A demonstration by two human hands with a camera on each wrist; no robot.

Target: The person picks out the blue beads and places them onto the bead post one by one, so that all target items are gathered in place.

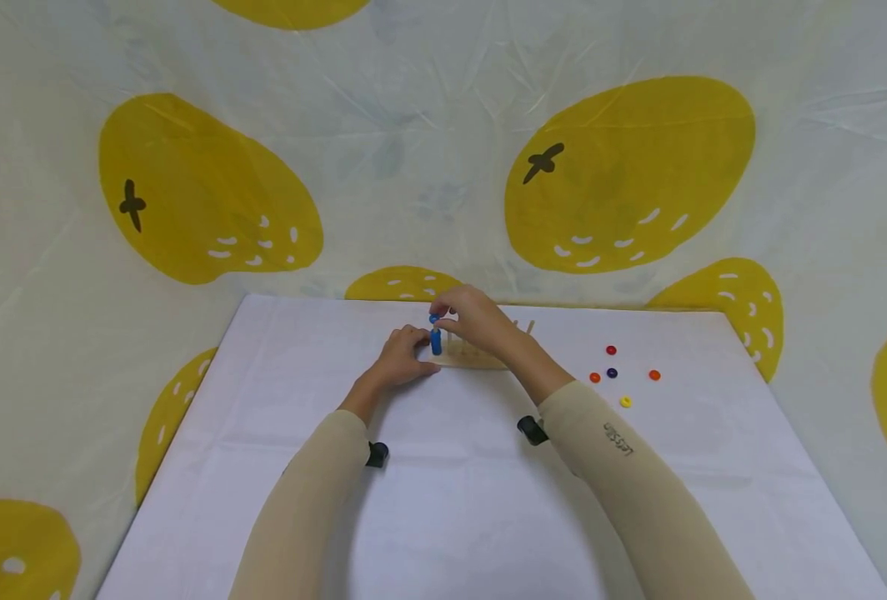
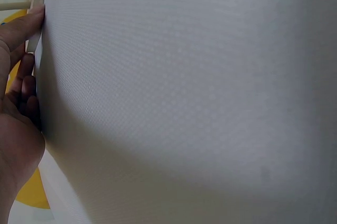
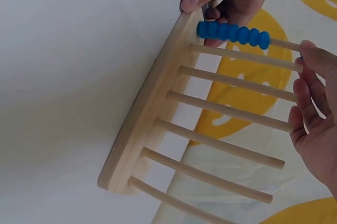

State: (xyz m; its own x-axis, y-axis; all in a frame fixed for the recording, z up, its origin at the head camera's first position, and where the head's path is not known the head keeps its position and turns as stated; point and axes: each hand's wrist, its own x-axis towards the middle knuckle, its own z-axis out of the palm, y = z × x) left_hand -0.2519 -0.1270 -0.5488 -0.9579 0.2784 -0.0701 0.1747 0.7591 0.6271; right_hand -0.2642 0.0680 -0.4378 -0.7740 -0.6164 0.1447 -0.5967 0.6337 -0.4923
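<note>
A wooden peg stand (image 1: 473, 361) with a row of upright pegs sits near the table's far edge. Its leftmost peg carries a stack of blue beads (image 3: 234, 33), while the other pegs seen in the right wrist view are bare. My left hand (image 1: 401, 358) grips the left end of the base, thumb in front and fingers behind. Above the stack, my right hand (image 1: 477, 321) pinches another blue bead (image 1: 433, 318) at the tip of that same peg. In the right wrist view the fingers hide most of this bead.
To the right lie loose beads: a red bead (image 1: 611, 350), a dark purple bead (image 1: 612, 373), a yellow bead (image 1: 626, 402) and two orange ones, including an orange bead (image 1: 654, 375). A patterned cloth (image 1: 428, 167) hangs behind the white table (image 1: 458, 517).
</note>
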